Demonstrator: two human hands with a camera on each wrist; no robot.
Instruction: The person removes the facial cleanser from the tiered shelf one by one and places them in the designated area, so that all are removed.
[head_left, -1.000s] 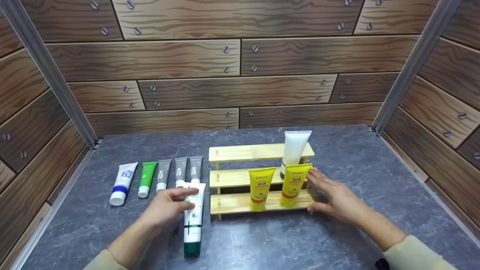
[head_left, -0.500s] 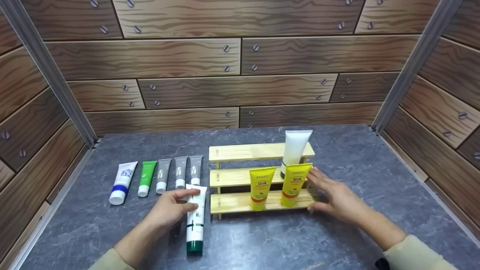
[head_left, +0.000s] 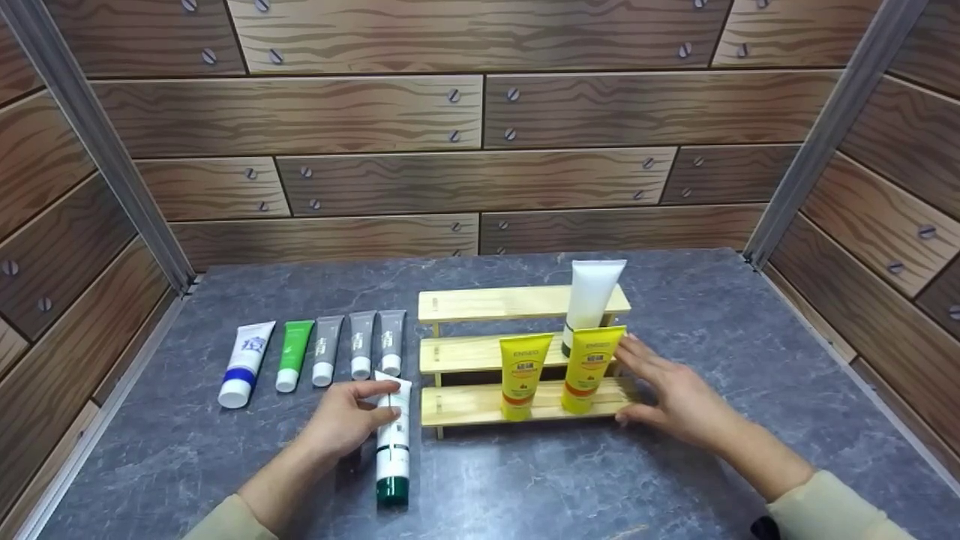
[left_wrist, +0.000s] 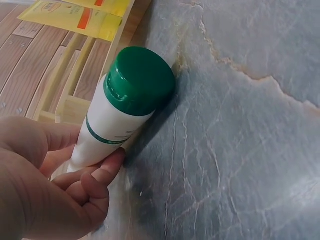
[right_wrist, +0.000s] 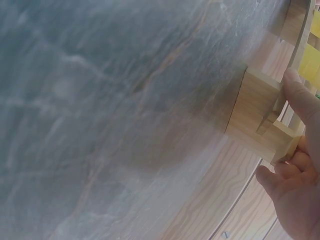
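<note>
My left hand [head_left: 341, 420] pinches a white squeeze tube [head_left: 394, 439] between thumb and fingers, left of the rack. The tube's green cap [left_wrist: 142, 80] points toward me, close over the tabletop in the left wrist view. At the right end of a three-step wooden rack [head_left: 461, 406], my right hand [head_left: 679, 394] grips its side, the thumb at the front shelf edge. Two yellow tubes stand cap down on the lowest shelf, a left one [head_left: 523, 379] and a right one [head_left: 589, 375]. Behind them a plain white tube [head_left: 590, 294] rises from the middle shelf.
Lying in a row on the left of the grey marbled tabletop [head_left: 525, 487] are a white tube with a blue band [head_left: 246, 364], a green tube [head_left: 294, 356] and several grey tubes [head_left: 361, 345]. Wood-patterned walls [head_left: 375, 112] enclose the back and sides.
My left hand has shifted slightly right with the white tube, bringing it nearer the rack. The cap end has moved a little away from me. My right hand stays in place.
</note>
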